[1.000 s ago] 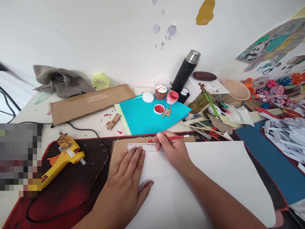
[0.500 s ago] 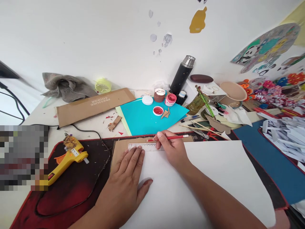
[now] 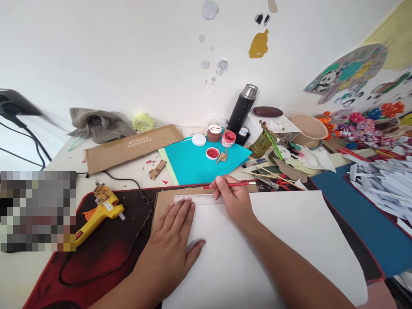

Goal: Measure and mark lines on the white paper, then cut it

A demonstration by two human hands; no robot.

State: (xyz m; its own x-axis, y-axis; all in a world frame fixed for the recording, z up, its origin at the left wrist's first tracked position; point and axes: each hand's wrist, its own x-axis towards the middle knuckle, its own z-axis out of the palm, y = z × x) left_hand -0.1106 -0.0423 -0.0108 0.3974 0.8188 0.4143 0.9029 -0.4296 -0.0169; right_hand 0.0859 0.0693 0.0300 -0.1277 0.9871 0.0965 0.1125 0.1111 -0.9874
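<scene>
A large sheet of white paper (image 3: 289, 231) lies in front of me, with a strip of brown cardboard (image 3: 163, 200) showing under its far left edge. Along the paper's far edge rests a clear ruler (image 3: 206, 199). My left hand (image 3: 175, 238) lies flat on the paper, its fingertips pressing the ruler's left part and its thumb spread to the side. In my right hand (image 3: 234, 199) is a red pencil (image 3: 236, 184), held nearly level over the ruler's right part, point to the left. The right fingers hide the ruler's right end.
A yellow glue gun (image 3: 103, 214) with its cord lies left on the dark mat (image 3: 106, 262). Beyond the paper are a teal sheet (image 3: 189, 165), open paint jars (image 3: 228, 138), a black flask (image 3: 242, 107) and scissors (image 3: 267, 181). Cut paper strips (image 3: 383, 184) are heaped at the right.
The camera view has tilted up and shifted slightly, so the background sits lower. Both hands keep nearly the same place on the ruler; the pencil has hardly moved.
</scene>
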